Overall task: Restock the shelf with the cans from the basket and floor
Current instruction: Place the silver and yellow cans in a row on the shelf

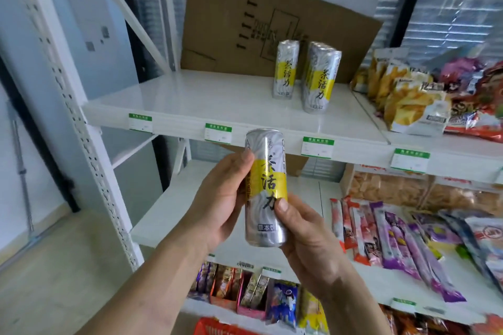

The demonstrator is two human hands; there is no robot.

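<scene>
Two hands: left hand (pixel 223 196) and right hand (pixel 304 239) are both gripping one silver-and-yellow can (pixel 265 187), fingers curling round it.
Can position: hanging in the air just in front of the white shelf (pixel 190 106) edge.
Can axis: standing upright, long axis vertical, label facing the camera.
Shelf: carrying two rows of upright cans (pixel 319 81) before leaning cardboard (pixel 245 8).
Room: snack bags (pixel 413 100) are lying to the right; window blinds (pixel 457 8) are showing behind.

I grip a silver-yellow can (pixel 265 187) upright in my left hand (pixel 217 198) and right hand (pixel 304 236). At one o'clock, more cans (pixel 321 77) stand on the white shelf (pixel 190 103) before leaning cardboard (pixel 245 16).
</scene>
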